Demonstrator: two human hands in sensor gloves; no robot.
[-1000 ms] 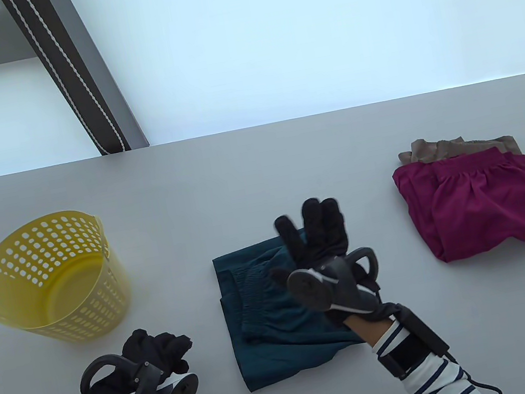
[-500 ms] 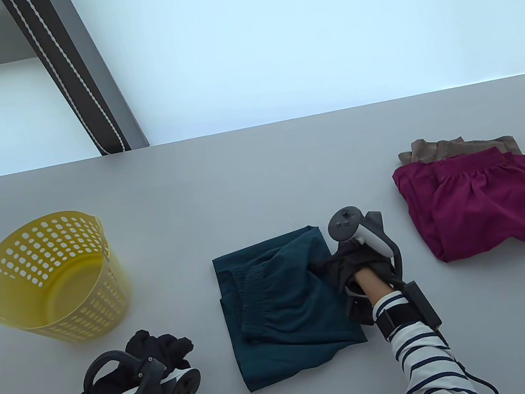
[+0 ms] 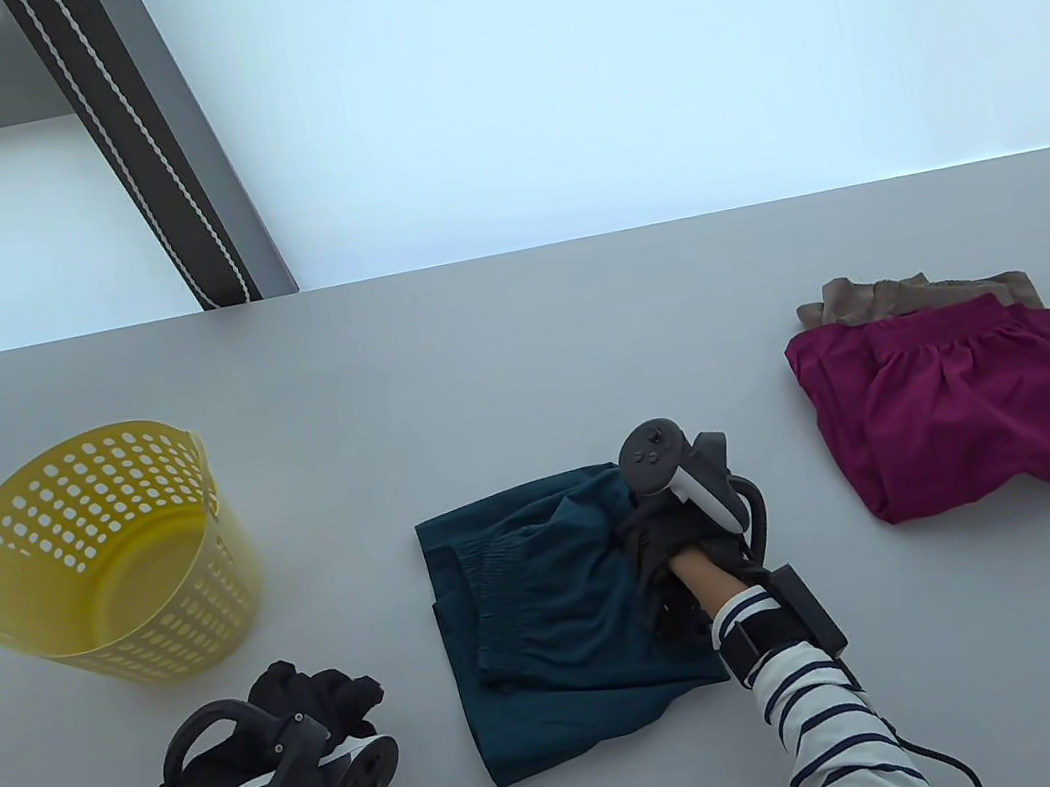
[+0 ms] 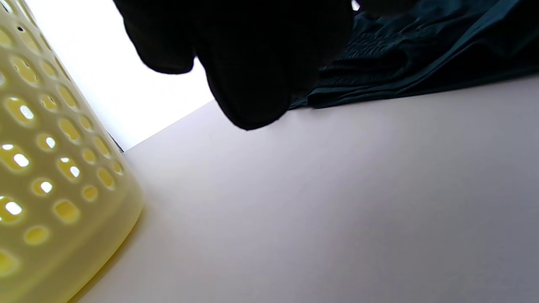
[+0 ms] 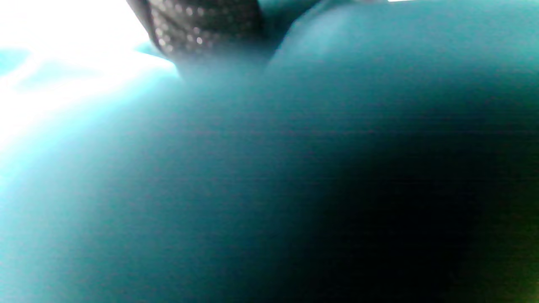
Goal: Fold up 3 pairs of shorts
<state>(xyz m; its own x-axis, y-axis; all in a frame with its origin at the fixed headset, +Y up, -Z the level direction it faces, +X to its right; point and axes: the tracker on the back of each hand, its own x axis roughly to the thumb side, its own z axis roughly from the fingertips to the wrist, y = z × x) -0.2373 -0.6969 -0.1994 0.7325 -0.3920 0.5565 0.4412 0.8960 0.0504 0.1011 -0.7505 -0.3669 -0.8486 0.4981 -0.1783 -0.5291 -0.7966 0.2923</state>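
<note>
Since the earlier frames the right hand has gone from spread flat, palm down over the teal shorts, to turned over w/ fingers tucked under the right edge of the fabric, and the whole bundle has slid a little toward the left. Right hand now appears closed on that right edge, tracker facing up; the right wrist view is only blurred teal cloth w/ a bit of dotted glove at the top, so the exact pinch can't be confirmed. Left hand sits idle near the front left, fingers loosely curled, holding nothing; in the left wrist view its glove hangs over bare table w/ the teal cloth's left edge just beyond. Key relation: the teal shorts lie between the two hands, mid-table near the front, folded bundle running roughly near-to-far; right hand is touching it, left hand is apart from it. Probably the next move is lifting or carrying it toward the stack at the right, where the magenta shorts rest on the tan shorts. Yellow basket stands at the left, well apart.
</note>
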